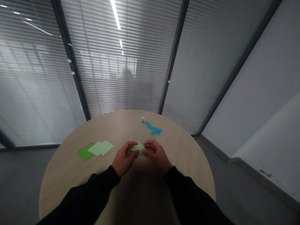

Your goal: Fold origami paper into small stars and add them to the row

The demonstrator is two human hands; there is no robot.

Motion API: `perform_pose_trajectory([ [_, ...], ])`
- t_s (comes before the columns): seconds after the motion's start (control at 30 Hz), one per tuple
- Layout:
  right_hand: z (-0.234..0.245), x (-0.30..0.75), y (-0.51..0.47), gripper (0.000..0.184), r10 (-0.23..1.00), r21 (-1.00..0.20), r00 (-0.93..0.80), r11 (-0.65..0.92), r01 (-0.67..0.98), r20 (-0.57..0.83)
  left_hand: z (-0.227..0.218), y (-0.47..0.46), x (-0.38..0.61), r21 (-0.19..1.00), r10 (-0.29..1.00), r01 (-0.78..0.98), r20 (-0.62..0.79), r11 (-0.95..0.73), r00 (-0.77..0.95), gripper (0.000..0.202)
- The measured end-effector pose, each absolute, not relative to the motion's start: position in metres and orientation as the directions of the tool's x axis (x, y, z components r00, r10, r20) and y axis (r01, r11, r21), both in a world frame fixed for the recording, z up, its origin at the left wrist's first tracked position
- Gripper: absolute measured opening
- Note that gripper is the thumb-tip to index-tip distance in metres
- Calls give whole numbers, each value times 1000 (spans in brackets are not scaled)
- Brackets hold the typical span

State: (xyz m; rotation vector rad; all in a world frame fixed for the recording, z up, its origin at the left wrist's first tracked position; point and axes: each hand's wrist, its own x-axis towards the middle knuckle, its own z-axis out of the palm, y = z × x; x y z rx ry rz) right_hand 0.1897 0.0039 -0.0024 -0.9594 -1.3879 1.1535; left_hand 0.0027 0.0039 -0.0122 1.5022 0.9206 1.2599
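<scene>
Between my two hands is a small pale green folded paper (138, 147), its pointed tip facing away from me. My left hand (126, 157) grips its left side with thumb and fingers. On the other side my right hand (156, 153) pinches the right edge in the same way. The paper is held just over the table, and my fingers hide parts of its edges. Left of my hands lie flat sheets of pale green paper (103, 148), overlapping a stack of bright green paper (84, 152) that has a reddish edge.
The round wooden table (187, 156) spreads out around my arms. Beyond my hands, several small blue folded paper pieces (154, 129) form a slanting line, with a yellow folded paper piece (143, 118) at its far end. Glass panels with blinds (126, 93) stand behind the table.
</scene>
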Motion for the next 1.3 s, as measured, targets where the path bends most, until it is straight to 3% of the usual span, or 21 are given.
perform_pose_trajectory([
  [0.07, -2, 189, 3, 45, 960, -973, -162, 232, 10, 227, -11, 4, 3, 957, 937, -49, 288, -285, 199, 35],
  [0.23, -6, 189, 2, 26, 957, -939, -174, 266, 218, 231, -6, 1, 3, 956, 920, -13, 286, -293, 268, 43],
  [0.43, -5, 186, 1, 30, 969, -937, -65, 247, 246, 238, -7, 0, 2, 924, 917, 166, 295, -345, 268, 34],
  [0.73, -6, 184, 1, 26, 942, -895, -89, 334, 296, 323, -8, 1, 4, 959, 941, 86, 242, -269, 237, 34],
  [0.97, -5, 185, 0, 28, 952, -905, -54, 304, 299, 302, -5, -2, 4, 927, 936, 199, 274, -318, 220, 33],
  [1.3, -5, 183, 0, 30, 938, -879, -78, 344, 331, 338, -5, -1, 4, 938, 948, 201, 241, -282, 207, 35],
])
